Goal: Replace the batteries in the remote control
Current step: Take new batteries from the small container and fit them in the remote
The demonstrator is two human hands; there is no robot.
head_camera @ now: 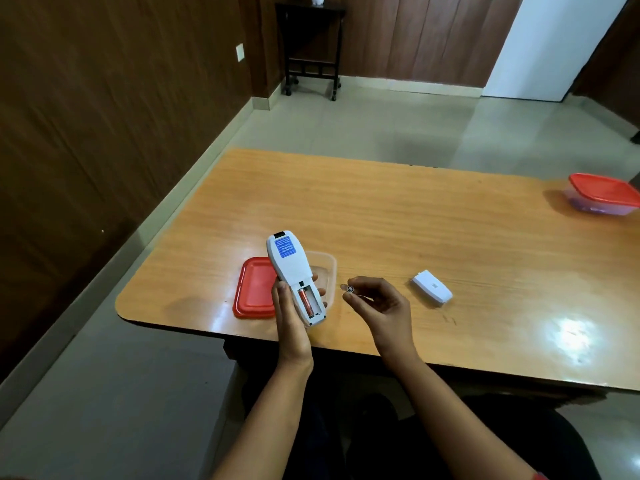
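From the head view, your left hand (pixel 291 317) gripped the remote (pixel 292 271) back side up, above the surface (pixel 398 220) near its front left corner. Its battery bay was open, with one battery (pixel 306 301) seated in the left slot. Your right hand (pixel 379 303) pinched a second battery (pixel 350 289) between thumb and fingertips, just right of the remote. The cover (pixel 432 286) lay on the surface further right. A red lid (pixel 254 289) and a clear tub (pixel 327 271) sat beneath the remote. A lidded box (pixel 602 194) stood by the far right edge.
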